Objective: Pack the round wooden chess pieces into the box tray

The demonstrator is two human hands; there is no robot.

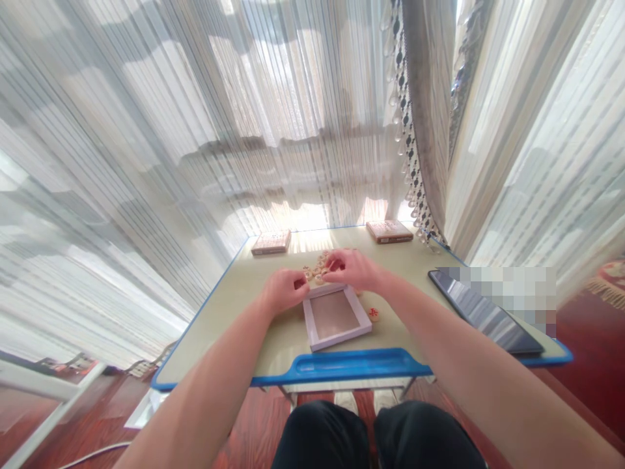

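A pile of round wooden Chinese chess pieces (319, 278) lies on the table just beyond a shallow white box part (313, 333) with a brownish inner panel. My left hand (287, 290) is curled closed at the box part's far left corner, beside the pile; what its fingertips hold, if anything, is hidden. Over the right side of the pile, my right hand (355, 268) has its bent fingers down on a chess piece, partly covering the others. One loose piece with a red character (374, 314) lies right of the box part.
Two flat boxes, one at the back left (271, 242) and another at the back right (389, 231), rest on the blue-edged table (219, 326). A dark tablet (481, 312) lies along the right side. Sheer curtains (273, 130) hang behind the table.
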